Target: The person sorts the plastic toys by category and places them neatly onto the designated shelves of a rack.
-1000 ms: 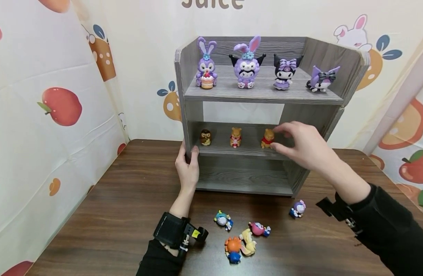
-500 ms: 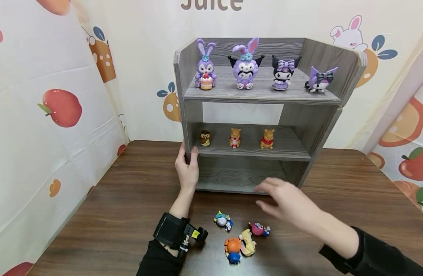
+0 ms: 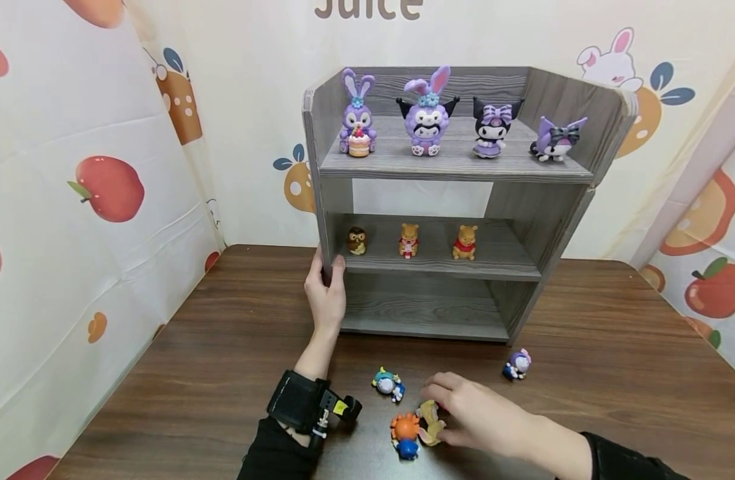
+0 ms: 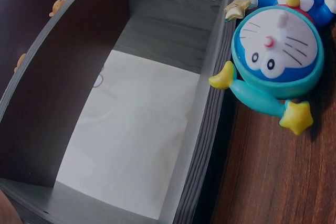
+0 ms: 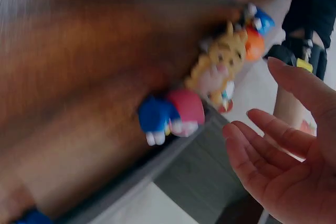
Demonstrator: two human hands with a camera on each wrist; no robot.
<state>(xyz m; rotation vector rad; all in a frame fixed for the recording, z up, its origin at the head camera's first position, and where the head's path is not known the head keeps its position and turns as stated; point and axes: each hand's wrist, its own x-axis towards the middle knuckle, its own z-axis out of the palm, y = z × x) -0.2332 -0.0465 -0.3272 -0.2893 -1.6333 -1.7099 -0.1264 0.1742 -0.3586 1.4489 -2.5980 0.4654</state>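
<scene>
My left hand (image 3: 326,293) grips the left side panel of a grey wooden shelf unit (image 3: 427,303), thumb in front. Over the table, my right hand (image 3: 478,413) reaches to a small yellow figurine (image 3: 430,421) with ears, fingertips right beside it. In the right wrist view that hand's fingers are spread and loosely bent, with nothing between them. An orange-and-blue figurine (image 3: 406,433) lies against the yellow one. A pink-and-blue figurine (image 5: 186,113) lies close by, hidden under the right hand in the head view. A teal-hooded, cat-faced figurine (image 3: 387,383) lies farther left.
A purple-and-blue figurine (image 3: 517,365) lies by the shelf's front right corner. On the middle shelf stand an owl figurine (image 3: 356,241) and two bear figurines (image 3: 464,243). The top shelf bears several purple figurines (image 3: 427,123). A printed cloth (image 3: 235,120) hangs behind.
My right hand has left the red-shirted bear on the middle shelf and come down toward the viewer, over the figurines on the table. The left hand has stayed on the side panel.
</scene>
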